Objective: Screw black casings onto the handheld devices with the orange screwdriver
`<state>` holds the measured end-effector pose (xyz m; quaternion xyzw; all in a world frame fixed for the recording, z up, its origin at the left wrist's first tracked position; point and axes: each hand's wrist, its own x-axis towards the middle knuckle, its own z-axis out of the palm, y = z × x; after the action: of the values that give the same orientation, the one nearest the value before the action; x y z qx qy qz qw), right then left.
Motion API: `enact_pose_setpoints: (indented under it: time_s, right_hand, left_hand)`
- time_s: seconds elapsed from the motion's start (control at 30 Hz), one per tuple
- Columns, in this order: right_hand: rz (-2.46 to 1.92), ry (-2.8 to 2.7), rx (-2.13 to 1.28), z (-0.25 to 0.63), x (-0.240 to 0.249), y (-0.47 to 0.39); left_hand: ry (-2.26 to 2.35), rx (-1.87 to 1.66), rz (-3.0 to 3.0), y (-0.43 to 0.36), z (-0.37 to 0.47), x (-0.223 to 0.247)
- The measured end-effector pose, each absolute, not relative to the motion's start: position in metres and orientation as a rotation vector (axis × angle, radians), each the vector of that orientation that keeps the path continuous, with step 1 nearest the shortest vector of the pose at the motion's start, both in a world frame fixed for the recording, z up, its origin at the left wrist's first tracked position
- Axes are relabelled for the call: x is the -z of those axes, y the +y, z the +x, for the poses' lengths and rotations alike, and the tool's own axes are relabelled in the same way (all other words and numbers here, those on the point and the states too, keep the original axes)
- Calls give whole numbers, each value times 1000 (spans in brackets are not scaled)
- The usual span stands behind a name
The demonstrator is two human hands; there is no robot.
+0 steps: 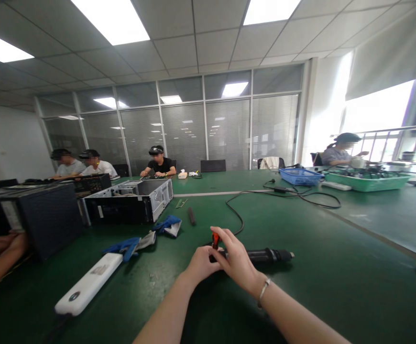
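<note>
On the green table point(322, 282) lies a long black cylindrical tool point(268, 255), its narrow tip pointing right. My left hand point(201, 263) is closed around its near end, and the fingers hide much of that part. Held upright in my right hand point(239, 262) is a small screwdriver with an orange-red and black handle point(215, 240). Its lower end is hidden between my hands, so I cannot tell what it touches. Both hands are close together.
Blue-and-grey gloves point(129, 247), a white power bank-like box point(89, 283) and an open computer case point(122, 209) are left. A black cable point(242, 217) runs behind my hands. Blue point(301, 177) and green baskets point(369, 181) stand right. Another person's hands point(3, 248) touch a dark case.
</note>
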<state>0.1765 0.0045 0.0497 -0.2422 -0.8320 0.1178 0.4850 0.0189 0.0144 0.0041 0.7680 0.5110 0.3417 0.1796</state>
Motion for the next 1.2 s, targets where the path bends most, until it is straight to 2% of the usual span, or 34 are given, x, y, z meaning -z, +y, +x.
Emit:
enact_pose_setpoints:
  time_s: [0.63, 1.2]
  right_hand:
    - [-521, -2033, -358, 174, -45, 5]
    - [-465, -1873, -211, 175, -41, 4]
  left_hand:
    - [1452, -947, 2222, 17, 18, -2]
    - [1439, -900, 2285, 14, 18, -7]
